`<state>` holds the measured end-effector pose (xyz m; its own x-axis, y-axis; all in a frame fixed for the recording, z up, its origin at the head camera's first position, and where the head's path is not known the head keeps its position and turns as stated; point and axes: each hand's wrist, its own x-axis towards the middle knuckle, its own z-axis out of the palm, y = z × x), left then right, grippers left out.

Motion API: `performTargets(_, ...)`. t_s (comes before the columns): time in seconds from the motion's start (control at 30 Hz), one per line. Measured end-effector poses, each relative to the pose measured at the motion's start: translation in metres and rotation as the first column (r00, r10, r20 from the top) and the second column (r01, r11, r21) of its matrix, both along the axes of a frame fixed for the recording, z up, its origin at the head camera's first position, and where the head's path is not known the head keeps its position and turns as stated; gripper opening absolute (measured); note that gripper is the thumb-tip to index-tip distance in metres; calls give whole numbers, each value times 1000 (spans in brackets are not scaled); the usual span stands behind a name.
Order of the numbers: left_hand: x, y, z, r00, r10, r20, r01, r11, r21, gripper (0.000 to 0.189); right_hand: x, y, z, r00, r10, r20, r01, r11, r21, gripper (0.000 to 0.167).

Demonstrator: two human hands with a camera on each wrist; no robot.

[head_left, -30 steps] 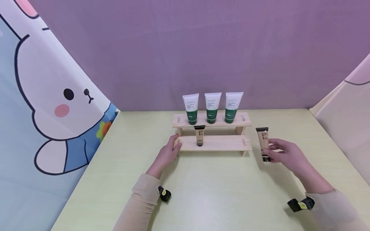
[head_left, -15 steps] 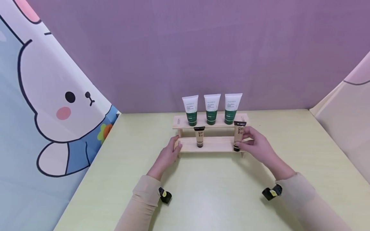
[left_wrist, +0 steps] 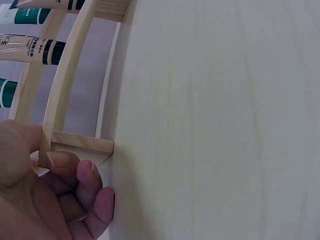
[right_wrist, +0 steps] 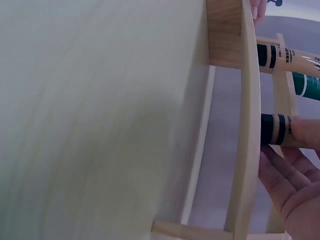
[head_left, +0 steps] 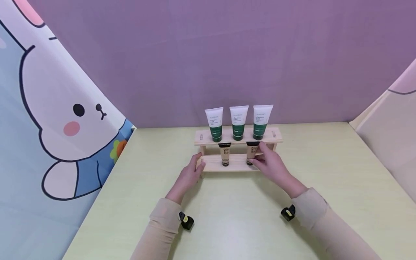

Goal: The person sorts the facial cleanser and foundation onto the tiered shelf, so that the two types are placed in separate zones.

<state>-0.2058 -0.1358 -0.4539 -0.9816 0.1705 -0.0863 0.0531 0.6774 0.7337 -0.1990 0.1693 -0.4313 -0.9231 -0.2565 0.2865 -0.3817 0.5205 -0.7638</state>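
Note:
A two-tier wooden rack (head_left: 211, 167) stands on the table. My left hand (head_left: 189, 173) grips the left end of its lower board, thumb in front and fingers round the edge in the left wrist view. On that board stands a small beige tube with black ends (head_left: 225, 155). To the right of it, my right hand (head_left: 273, 165) pinches a matching beige tube (head_left: 251, 153), its black cap (right_wrist: 268, 129) down at the lower board. Part of this tube is hidden behind the fingers. Both tubes look upright.
Three white-and-green tubes (head_left: 238, 124) stand in a row on the upper board (head_left: 203, 137). The pale table (head_left: 234, 216) reaches back to a purple backdrop (head_left: 208, 61). A cloth with a cartoon rabbit (head_left: 65, 101) hangs at the left.
My right hand has carried the beige tube left from beside the rack, over the right end of the lower board, to a spot near the other beige tube. The left hand stays put.

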Motion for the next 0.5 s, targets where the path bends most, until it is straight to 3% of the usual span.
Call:
performTargets(0.17, 0, 1, 2, 1000, 11, 1, -11, 1000, 10, 53, 0, 2, 3, 1000, 20, 6, -21, 1000, 7, 46)
performTargets(0.37, -2, 1, 1, 1000, 6, 5, -6, 1000, 1, 54, 4, 4, 1, 997, 0, 81, 1, 1000, -14, 47)
performTargets(0.5, -2, 0, 1, 1000, 3, -4, -3, 1000, -17, 53, 12, 10, 2, 998, -30, 57, 33, 999, -43, 43)
